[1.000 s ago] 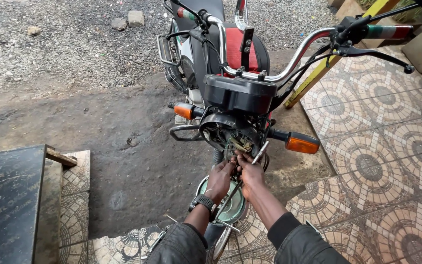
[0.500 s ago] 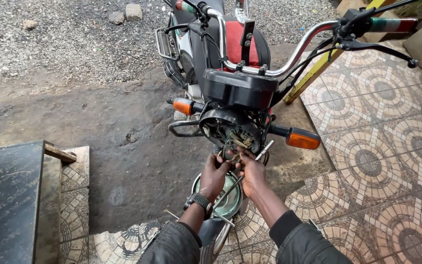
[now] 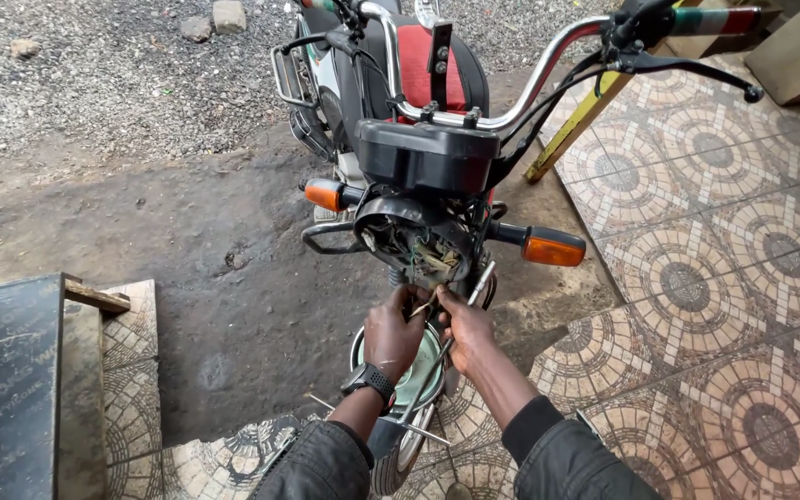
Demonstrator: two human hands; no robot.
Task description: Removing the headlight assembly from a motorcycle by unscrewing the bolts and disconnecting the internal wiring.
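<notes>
Wires (image 3: 423, 268) below headlight shell (image 3: 398, 222), both hands (image 3: 393, 331) (image 3: 467, 331) pinching them.

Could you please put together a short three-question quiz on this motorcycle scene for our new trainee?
1. True or false: both hands are at the wires hanging from the open headlight housing.
2. Which wrist carries the black wristwatch? A) left B) right C) neither
3. Fill in the gap: the turn signals on either side of the housing are ______ in colour.

Key
1. True: the left hand and right hand meet just below the housing, fingers on the wires.
2. A: it sits on the left wrist.
3. Orange.
</notes>
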